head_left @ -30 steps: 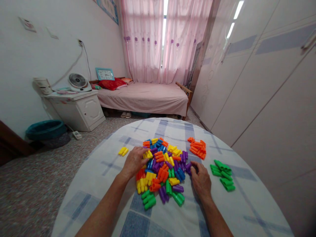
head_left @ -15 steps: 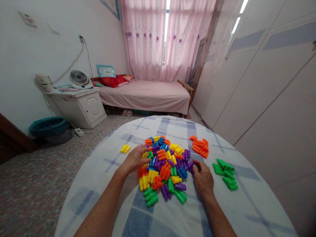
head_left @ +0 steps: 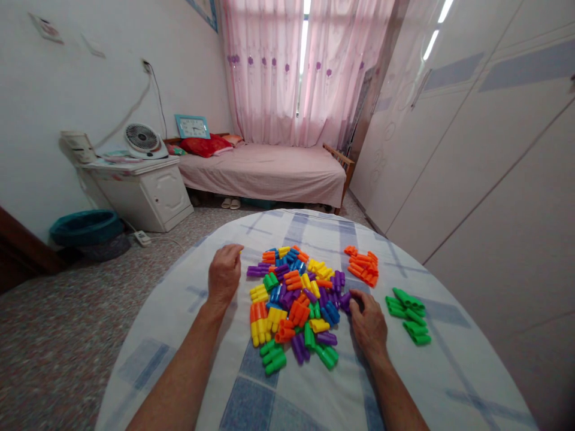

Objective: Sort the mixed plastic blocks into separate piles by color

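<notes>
Left of a mixed pile of plastic toy blocks (head_left: 291, 287), my left hand (head_left: 225, 272) is closed, with a speck of a yellow block (head_left: 241, 251) showing at its fingertips. The hand hides most of that block and the spot where other yellow pieces lay. At the pile's right edge, my right hand (head_left: 369, 320) has its thumb and bent fingers on a purple block (head_left: 345, 302). Purple, orange, yellow, blue and green ribbed blocks overlap between the two hands.
Orange blocks (head_left: 365, 267) form a group at the right rear of the round table, and green blocks (head_left: 408, 314) lie nearer me on the right. A blue-and-white tablecloth (head_left: 314, 404) covers the table. Beyond stand a bed (head_left: 278, 170) and a white cabinet (head_left: 157, 197).
My left hand has moved left, away from the pile, over the yellow pieces there. Purple and yellow blocks it covered now show. My right hand stays at the purple block.
</notes>
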`<state>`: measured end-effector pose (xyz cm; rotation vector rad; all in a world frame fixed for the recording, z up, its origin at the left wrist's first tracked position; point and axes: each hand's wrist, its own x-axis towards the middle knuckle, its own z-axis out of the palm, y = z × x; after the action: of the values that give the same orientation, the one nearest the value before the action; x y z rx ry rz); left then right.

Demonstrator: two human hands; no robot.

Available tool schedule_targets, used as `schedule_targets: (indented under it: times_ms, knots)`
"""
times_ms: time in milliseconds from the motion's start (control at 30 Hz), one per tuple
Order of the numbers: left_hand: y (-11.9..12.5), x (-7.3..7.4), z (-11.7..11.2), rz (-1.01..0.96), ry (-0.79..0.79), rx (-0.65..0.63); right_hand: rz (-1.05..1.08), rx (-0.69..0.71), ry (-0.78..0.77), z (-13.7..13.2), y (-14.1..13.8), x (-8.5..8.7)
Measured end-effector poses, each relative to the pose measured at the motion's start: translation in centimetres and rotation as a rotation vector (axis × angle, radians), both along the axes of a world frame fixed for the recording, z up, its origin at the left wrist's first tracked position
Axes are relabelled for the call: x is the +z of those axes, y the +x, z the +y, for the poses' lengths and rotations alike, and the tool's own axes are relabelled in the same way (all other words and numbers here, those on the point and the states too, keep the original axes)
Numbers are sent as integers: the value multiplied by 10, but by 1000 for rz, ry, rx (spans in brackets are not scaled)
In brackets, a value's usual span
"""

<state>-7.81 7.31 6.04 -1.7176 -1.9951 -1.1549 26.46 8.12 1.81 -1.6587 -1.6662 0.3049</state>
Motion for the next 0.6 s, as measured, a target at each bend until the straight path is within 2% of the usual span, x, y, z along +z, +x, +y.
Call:
schedule_targets:
  times_ms: [100,233,367,500,600]
  knots:
    - [-25,-18,0,-25,-9,133,2,-3,-3,0,0,1]
    - [-40,-42,1,-181,-102,141,-1,-4,-4,-1,0,2]
    - [-26,-42,3,-306,-67,89,-1,-12,-3,-1,0,1]
    - [-13,-38,4,-184,-38,68,1,-11,-2,1,0,-1]
    - [-13,-41,4,-90,-89,55,2,-5,3,1,0,-2]
